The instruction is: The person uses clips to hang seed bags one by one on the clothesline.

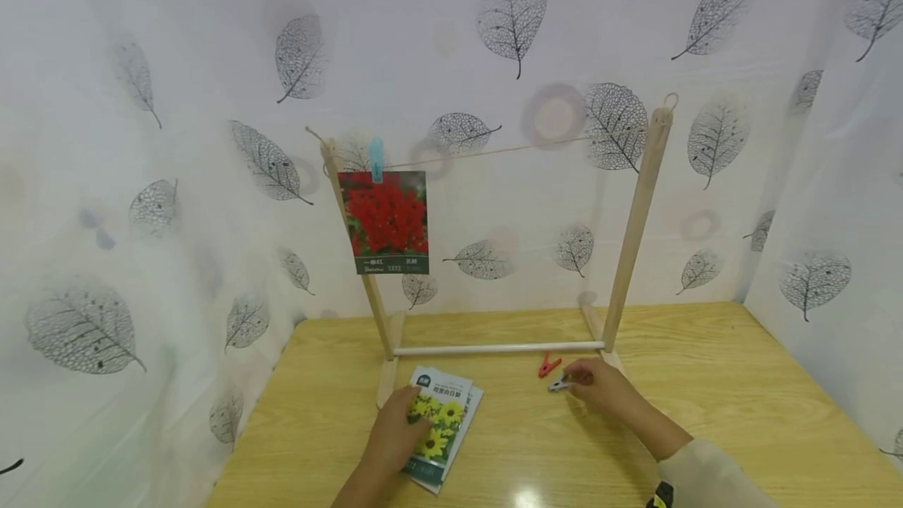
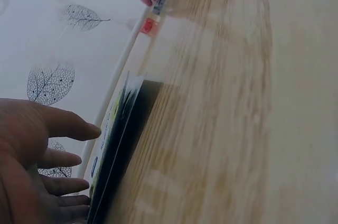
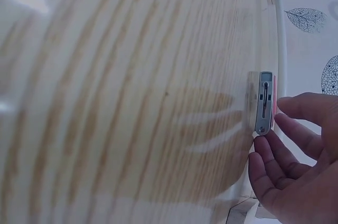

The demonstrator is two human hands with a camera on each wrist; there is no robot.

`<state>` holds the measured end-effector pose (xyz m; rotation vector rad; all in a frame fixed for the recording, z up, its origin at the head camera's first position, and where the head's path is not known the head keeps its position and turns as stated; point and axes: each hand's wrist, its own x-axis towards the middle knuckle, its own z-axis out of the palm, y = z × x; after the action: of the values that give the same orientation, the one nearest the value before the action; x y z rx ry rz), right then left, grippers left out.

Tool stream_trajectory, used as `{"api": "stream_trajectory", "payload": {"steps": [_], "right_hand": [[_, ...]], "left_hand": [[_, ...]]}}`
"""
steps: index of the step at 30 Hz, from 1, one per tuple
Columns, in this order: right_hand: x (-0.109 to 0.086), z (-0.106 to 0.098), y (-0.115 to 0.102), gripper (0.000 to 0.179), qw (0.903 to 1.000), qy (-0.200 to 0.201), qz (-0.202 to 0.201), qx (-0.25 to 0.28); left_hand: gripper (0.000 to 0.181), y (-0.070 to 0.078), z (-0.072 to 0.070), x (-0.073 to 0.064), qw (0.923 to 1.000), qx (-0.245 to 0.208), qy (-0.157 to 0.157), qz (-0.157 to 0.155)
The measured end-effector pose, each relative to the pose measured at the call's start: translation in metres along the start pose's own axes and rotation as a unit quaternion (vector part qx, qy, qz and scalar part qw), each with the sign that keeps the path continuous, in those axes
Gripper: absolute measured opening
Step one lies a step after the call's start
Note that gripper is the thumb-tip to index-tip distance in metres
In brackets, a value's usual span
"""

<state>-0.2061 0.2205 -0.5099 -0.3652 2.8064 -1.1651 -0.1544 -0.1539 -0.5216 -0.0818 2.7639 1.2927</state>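
My left hand (image 1: 398, 429) lies over the left side of a small stack of seed packets (image 1: 451, 429), the top one printed with yellow flowers. In the left wrist view its fingers are fairly straight beside the stack (image 2: 124, 139). My right hand (image 1: 600, 386) pinches a grey clothespin (image 1: 559, 384) by its end, low at the table. The right wrist view shows that clothespin (image 3: 265, 102) at the fingertips. Just behind it lies a red clothespin (image 1: 549, 366). A red-flower seed packet (image 1: 386, 222) hangs from a cord by a blue clothespin (image 1: 377, 159).
A wooden frame holds the thin cord (image 1: 494, 152) between a left post (image 1: 377, 304) and a right post (image 1: 638, 230). A white bar (image 1: 501, 349) joins the posts low down. Leaf-printed sheeting (image 1: 451, 38) surrounds the wooden table (image 1: 712, 390) at the back and sides.
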Motion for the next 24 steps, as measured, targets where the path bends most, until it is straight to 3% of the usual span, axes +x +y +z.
{"api": "stream_trajectory", "payload": {"steps": [9,18,24], "right_hand": [[-0.0030,0.0018,0.0000,0.012,0.9997,-0.003,0.021,0.011],[-0.0010,0.0065,0.0055,0.008,0.9992,0.011,0.012,-0.036],[-0.0027,0.0058,0.0059,0.009,0.9994,0.008,0.008,-0.032]], "left_hand": [[0.069,-0.0016,0.0034,0.0018,0.9993,0.036,-0.006,0.003],[0.072,-0.0016,0.0051,0.0014,0.9975,0.064,0.014,0.026],[0.066,-0.0014,0.0100,0.0047,0.9945,0.090,0.043,0.034]]}}
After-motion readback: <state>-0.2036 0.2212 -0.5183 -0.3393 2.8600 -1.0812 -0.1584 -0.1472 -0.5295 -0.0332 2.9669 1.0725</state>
